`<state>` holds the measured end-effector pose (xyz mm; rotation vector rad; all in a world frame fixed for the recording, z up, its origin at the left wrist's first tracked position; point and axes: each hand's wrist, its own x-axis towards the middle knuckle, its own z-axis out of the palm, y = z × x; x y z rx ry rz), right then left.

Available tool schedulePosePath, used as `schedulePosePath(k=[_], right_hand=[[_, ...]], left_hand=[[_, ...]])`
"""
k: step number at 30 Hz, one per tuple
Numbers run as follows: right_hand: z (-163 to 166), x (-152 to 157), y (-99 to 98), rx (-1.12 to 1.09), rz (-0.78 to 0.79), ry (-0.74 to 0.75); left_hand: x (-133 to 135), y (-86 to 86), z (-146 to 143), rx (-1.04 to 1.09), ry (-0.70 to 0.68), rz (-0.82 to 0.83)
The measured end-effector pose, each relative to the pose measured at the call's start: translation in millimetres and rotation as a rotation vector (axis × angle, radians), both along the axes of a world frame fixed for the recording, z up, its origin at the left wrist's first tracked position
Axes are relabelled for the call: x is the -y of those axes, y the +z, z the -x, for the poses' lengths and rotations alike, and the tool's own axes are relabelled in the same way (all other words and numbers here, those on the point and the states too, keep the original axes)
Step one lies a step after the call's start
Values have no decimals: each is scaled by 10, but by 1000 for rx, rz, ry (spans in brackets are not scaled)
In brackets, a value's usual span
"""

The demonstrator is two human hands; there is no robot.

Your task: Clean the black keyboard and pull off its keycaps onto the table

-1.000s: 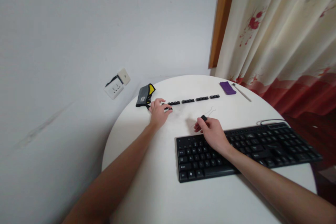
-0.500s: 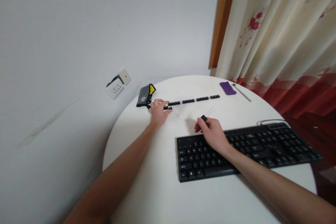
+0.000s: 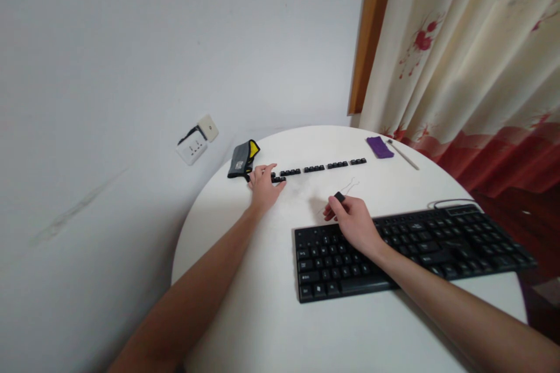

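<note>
Your left hand point(image 3: 262, 183) is at the left end of the loose keycaps, thumb and index apart. Thumb is at the right end of the short front row point(image 3: 279, 179); can't tell if it's pressing. The long row point(image 3: 314, 168) runs behind it in separate groups, off to the right.

Your right hand point(image 3: 352, 218) has its grip clamped on a black-handled wire tool point(image 3: 339, 196), wires sticking out, above the keyboard's point(image 3: 415, 250) top edge. Your forearm crosses the keyboard, which lies near you on the white table point(image 3: 245, 297).

Grey pouch point(image 3: 240, 161) just beyond your left hand. Purple cloth point(image 3: 380, 147) and thin brush point(image 3: 405, 155) side by side at far right.
</note>
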<state>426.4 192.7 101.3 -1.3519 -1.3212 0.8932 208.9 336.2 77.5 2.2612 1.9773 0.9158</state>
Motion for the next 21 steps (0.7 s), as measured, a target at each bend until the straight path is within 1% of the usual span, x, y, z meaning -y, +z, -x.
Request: schedulePosePath(k=[4,12,21], right_hand=[[1,-5,-12,-2,-2,1],[15,19,40,4,5,5],[8,10,10,-8,12,5]], left_hand=[[-20,-19,7,3,5,11],[-31,-16,7,8,46,52],[-27,-23,2,-7,47,52]])
